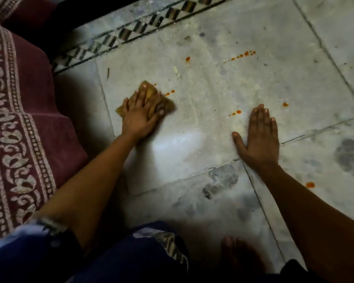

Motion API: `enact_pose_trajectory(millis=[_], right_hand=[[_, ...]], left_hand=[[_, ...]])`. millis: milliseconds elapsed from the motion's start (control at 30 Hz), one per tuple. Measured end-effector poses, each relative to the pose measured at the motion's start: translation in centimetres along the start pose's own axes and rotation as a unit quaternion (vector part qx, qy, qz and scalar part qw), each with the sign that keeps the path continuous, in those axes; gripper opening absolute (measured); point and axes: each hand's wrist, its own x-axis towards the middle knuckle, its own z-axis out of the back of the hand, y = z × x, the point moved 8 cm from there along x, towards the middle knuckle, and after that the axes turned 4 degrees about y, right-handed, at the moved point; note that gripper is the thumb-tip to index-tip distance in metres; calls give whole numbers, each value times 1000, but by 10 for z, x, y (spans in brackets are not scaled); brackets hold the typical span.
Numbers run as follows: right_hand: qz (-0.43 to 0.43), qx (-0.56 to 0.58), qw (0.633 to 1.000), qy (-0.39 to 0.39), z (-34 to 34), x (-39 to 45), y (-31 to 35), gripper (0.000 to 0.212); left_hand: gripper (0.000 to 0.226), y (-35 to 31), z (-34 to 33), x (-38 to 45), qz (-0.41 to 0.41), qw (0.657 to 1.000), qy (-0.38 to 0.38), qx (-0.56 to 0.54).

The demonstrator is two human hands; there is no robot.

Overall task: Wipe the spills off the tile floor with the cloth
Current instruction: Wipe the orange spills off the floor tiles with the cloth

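My left hand [141, 113] presses flat on a small yellow-brown cloth [167, 103] on the pale tile floor [202, 139], fingers spread over it. Orange-red drops [170, 92] lie just right of the cloth. More orange spills show as a line of drops [242, 55] farther away, a single drop [187, 58], a pair [235, 112] near my right hand, one spot [285, 104] to its right and one [310, 185] beside my right forearm. My right hand [259, 139] rests flat on the tile, fingers straight, holding nothing.
A maroon patterned fabric [18, 119] covers the left side, right beside the cloth. A black-and-white checkered tile border [131, 31] runs along the far edge. My bare foot [237, 254] and blue clothing [110, 258] are at the bottom.
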Motion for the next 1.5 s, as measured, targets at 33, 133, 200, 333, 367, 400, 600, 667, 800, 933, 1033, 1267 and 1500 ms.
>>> enact_pose_trajectory(millis=[33, 133, 200, 333, 367, 400, 600, 667, 800, 933, 1033, 1267, 1500], right_hand=[[0, -3, 1000, 1, 0, 0, 0, 81], [0, -1, 1000, -3, 1, 1, 1, 81], [0, 7, 1000, 0, 2, 2, 2, 81], [-5, 14, 1000, 5, 4, 2, 1, 81], [-6, 15, 1000, 5, 4, 2, 1, 81], [-6, 16, 1000, 4, 4, 2, 1, 81], [-9, 7, 1000, 4, 2, 2, 0, 81], [-8, 8, 1000, 5, 2, 2, 1, 82], [-8, 14, 1000, 2, 3, 2, 1, 82], [-6, 17, 1000, -6, 3, 3, 2, 82], [-6, 8, 1000, 3, 4, 2, 0, 81], [-6, 9, 1000, -1, 3, 2, 0, 81], [-5, 2, 1000, -6, 3, 3, 1, 81]], left_hand=[[64, -5, 6, 22, 24, 1000, -4, -16], [61, -37, 10, 62, 37, 999, 6, -22], [66, -70, 0, 56, -30, 999, 22, 0], [62, -86, -20, -22, -194, 979, 9, 52], [60, -71, -21, -35, -189, 981, 2, 52], [61, -51, -19, -40, -159, 986, -1, 43], [60, 11, 14, 45, 96, 995, -15, -17], [58, -14, 11, 62, 93, 995, -9, -19], [61, -58, -7, 15, -77, 997, -1, 16], [64, 17, -2, -15, 14, 1000, -15, 10], [60, 52, 14, 22, 167, 984, -31, -47], [59, -16, 8, 46, 56, 998, -25, -28], [62, 60, 14, 21, 211, 974, -42, -65]])
